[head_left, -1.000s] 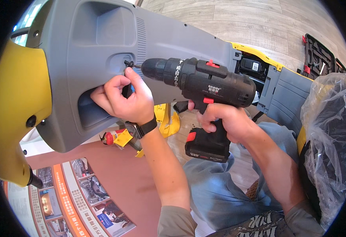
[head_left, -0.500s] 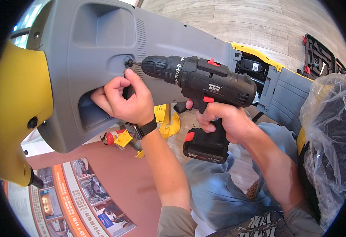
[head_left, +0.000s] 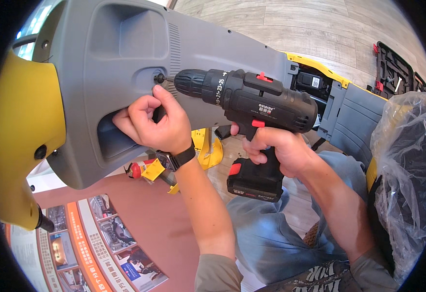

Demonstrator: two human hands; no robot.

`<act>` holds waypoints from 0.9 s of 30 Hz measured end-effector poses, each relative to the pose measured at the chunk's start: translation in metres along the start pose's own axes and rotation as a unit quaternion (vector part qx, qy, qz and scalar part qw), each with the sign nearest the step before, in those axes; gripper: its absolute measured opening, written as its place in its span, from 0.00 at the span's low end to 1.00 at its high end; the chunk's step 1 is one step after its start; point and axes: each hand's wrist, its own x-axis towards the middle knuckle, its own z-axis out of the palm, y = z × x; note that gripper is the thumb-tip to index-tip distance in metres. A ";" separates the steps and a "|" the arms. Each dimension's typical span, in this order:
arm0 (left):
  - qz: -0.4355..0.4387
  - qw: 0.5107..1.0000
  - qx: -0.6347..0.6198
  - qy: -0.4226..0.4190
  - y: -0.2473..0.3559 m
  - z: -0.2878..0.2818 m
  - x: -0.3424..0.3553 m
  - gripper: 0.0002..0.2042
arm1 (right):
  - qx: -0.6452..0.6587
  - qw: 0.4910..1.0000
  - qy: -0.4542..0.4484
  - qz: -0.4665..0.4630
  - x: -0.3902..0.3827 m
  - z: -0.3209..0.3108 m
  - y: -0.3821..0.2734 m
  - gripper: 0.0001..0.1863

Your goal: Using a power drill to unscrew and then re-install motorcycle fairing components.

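My right hand [head_left: 288,151] is closed round the handle of a black cordless drill [head_left: 266,100], a finger by its red trigger. The drill lies level, chuck to the left, and its bit reaches a small black fitting [head_left: 159,78] in a round recess of a grey plastic panel [head_left: 213,44]. Just below that fitting is my left hand [head_left: 159,119], with the thumb tip close to it and the other fingers curled against the panel by a deep lower recess [head_left: 110,141]. A dark bit shows behind those fingers; what they hold, if anything, is hidden.
A yellow curved housing [head_left: 23,141] stands at the left. Below the panel are yellow brackets [head_left: 210,153] and a red fire extinguisher [head_left: 135,170]. A printed poster [head_left: 91,243] lies lower left. Plastic wrapping [head_left: 402,160] covers something at right; an open black tool case [head_left: 393,70] lies beyond.
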 end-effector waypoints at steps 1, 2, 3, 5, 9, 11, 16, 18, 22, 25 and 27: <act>0.000 1.000 0.000 0.000 0.001 0.000 0.001 0.10 | -0.001 1.000 0.000 -0.001 0.000 0.000 0.000 0.16; -0.006 1.000 -0.003 -0.003 0.002 0.000 0.001 0.10 | -0.001 1.000 0.000 -0.001 0.000 0.000 -0.001 0.16; -0.012 1.000 -0.007 -0.005 0.003 0.000 0.001 0.10 | -0.003 1.000 0.001 0.000 0.000 0.000 -0.001 0.16; -0.007 1.000 -0.010 -0.002 0.001 0.001 0.001 0.10 | -0.005 1.000 0.003 0.001 0.000 -0.001 -0.001 0.16; -0.009 1.000 -0.014 0.001 -0.001 0.001 0.000 0.10 | -0.004 1.000 0.005 -0.005 0.000 0.000 -0.001 0.16; -0.011 1.000 -0.020 0.004 0.001 0.001 0.000 0.10 | -0.006 1.000 0.011 -0.009 0.000 0.002 -0.001 0.16; 0.000 1.000 -0.013 0.008 0.002 0.000 0.002 0.10 | -0.022 1.000 0.018 -0.003 -0.001 0.007 -0.002 0.19; 0.006 1.000 0.004 0.010 0.003 0.001 0.002 0.10 | -0.020 1.000 0.021 -0.005 -0.001 0.006 -0.003 0.19; 0.009 1.000 0.000 0.015 0.002 0.001 0.002 0.11 | -0.007 0.999 0.035 -0.004 0.001 0.007 -0.003 0.19; -0.003 0.999 -0.023 0.023 0.003 0.001 0.003 0.11 | -0.010 1.000 0.011 0.001 0.000 0.007 0.001 0.19; 0.001 1.000 -0.011 0.019 0.002 0.001 0.003 0.11 | -0.006 1.000 0.014 -0.006 0.000 0.008 -0.002 0.19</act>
